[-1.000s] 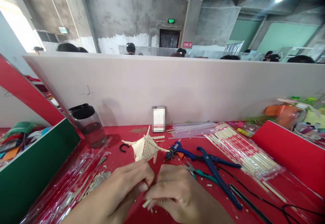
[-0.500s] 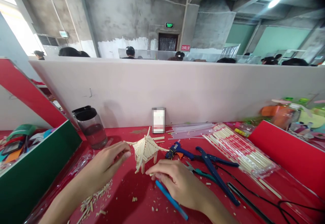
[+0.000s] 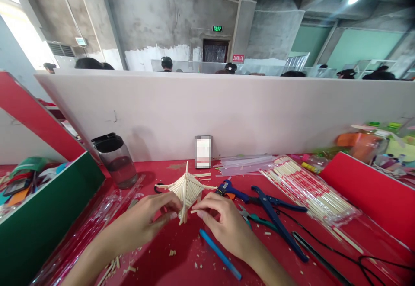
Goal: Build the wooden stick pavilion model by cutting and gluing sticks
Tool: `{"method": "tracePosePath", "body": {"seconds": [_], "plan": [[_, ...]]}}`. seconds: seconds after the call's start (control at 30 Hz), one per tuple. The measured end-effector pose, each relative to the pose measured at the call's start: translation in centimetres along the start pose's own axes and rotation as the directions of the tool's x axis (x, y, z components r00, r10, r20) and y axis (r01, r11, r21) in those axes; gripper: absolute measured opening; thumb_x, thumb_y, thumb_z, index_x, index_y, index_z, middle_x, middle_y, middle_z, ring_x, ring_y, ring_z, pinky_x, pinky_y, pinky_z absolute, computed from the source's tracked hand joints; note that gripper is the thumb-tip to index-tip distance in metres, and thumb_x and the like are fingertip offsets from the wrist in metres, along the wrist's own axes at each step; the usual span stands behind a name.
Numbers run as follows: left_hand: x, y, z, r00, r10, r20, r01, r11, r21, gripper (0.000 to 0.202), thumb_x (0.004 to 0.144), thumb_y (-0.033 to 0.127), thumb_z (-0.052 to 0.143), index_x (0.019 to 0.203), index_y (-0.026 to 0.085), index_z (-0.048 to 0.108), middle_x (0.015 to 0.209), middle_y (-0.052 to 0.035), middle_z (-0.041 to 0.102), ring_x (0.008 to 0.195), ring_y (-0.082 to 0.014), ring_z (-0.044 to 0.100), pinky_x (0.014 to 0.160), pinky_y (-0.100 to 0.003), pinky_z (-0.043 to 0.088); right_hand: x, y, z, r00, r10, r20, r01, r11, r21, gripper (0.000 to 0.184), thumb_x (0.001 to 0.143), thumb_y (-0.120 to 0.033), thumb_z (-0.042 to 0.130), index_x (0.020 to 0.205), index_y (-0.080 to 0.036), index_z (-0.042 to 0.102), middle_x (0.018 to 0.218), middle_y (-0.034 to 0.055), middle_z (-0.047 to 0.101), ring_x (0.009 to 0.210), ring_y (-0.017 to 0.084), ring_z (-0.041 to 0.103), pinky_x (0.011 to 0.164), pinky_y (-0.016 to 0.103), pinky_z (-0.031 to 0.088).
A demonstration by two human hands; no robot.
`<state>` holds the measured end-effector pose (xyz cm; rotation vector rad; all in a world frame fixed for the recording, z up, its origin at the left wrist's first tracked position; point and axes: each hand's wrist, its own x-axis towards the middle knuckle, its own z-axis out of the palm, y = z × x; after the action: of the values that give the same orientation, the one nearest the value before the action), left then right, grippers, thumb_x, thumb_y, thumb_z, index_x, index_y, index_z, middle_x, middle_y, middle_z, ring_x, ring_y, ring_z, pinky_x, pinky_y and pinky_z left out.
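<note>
A small pavilion model (image 3: 185, 188) built of pale wooden sticks stands on the red table, its pointed roof facing me with one ridge. My left hand (image 3: 151, 219) is closed at its left lower side; the fingertips grip the model, though exactly which part is hidden. Between the thumb and forefinger of my right hand (image 3: 222, 219) a short piece of wooden stick (image 3: 194, 211) is pinched, close to the model's right side. Below that hand lies a blue tube-like stick (image 3: 220, 253).
A blue glue gun (image 3: 231, 190), blue-handled cutters (image 3: 279, 223) and green-handled pliers (image 3: 259, 221) lie to the right, beside packs of wooden sticks (image 3: 311, 191). A water bottle (image 3: 115, 162) stands back left. Wood scraps (image 3: 173, 252) litter the red table. A white partition (image 3: 162, 113) rises behind.
My left hand has moved right and taken hold of the model, which has turned slightly. My right hand has lifted the short stick a little, up beside the model.
</note>
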<state>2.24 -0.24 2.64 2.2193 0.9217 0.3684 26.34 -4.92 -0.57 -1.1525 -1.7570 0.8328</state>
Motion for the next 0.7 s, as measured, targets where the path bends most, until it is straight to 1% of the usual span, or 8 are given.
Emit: {"method": "tracePosePath", "body": {"seconds": [0.1,0.2,0.3,0.43,0.7], "plan": [[0.0,-0.2,0.1,1.0,0.011,-0.018,-0.011,1.0,0.016,0.018,0.103,0.019,0.05,0.103,0.026,0.067,0.103,-0.0003,0.073,0.091,-0.0166,0.067,0.081,-0.028,0.048,0.0,0.1,0.2,1.0,-0.011,-0.023,0.011,1.0,0.018,0.022,0.093,-0.011,0.067,0.096,-0.026,0.081,0.094,-0.0003,0.079,0.087,0.016,0.073,0.081,0.025,0.053],[0.1,-0.5,0.3,0.999,0.027,-0.04,-0.026,0.999,0.018,0.017,0.102,0.017,0.052,0.101,0.025,0.067,0.101,-0.0005,0.073,0.09,-0.0167,0.067,0.081,-0.028,0.048,0.1,0.4,0.7,0.998,0.022,-0.063,-0.02,0.999,0.032,0.016,0.092,-0.012,0.068,0.093,-0.024,0.08,0.088,-0.0003,0.079,0.081,0.016,0.073,0.076,0.024,0.054],[0.2,-0.7,0.5,0.998,0.027,-0.054,-0.026,1.0,0.015,0.017,0.102,0.019,0.052,0.102,0.025,0.068,0.102,-0.0018,0.073,0.092,-0.0178,0.067,0.082,-0.029,0.049,0.0,0.7,1.3,0.994,0.054,-0.093,-0.048,0.997,0.063,0.015,0.091,-0.012,0.068,0.091,-0.022,0.078,0.086,0.0004,0.079,0.079,0.017,0.073,0.074,0.024,0.054],[0.3,-0.6,0.7,0.997,0.039,-0.068,-0.038,0.999,0.014,0.015,0.102,0.021,0.053,0.103,0.024,0.068,0.103,-0.0034,0.073,0.093,-0.019,0.067,0.082,-0.03,0.05,-0.2,0.9,2.0,0.991,0.039,-0.126,-0.033,0.998,0.051,0.012,0.09,-0.012,0.068,0.088,-0.021,0.077,0.084,0.0007,0.078,0.078,0.018,0.072,0.073,0.024,0.053],[0.4,-0.5,0.7,0.997,0.038,-0.063,-0.037,0.999,0.007,0.014,0.102,0.02,0.052,0.103,0.024,0.066,0.103,-0.0035,0.073,0.093,-0.0196,0.067,0.083,-0.032,0.05,-0.3,0.9,1.6,0.993,0.04,-0.115,-0.035,0.999,0.039,0.012,0.09,-0.012,0.067,0.087,-0.021,0.074,0.084,0.0009,0.076,0.078,0.018,0.071,0.073,0.025,0.052]]}}
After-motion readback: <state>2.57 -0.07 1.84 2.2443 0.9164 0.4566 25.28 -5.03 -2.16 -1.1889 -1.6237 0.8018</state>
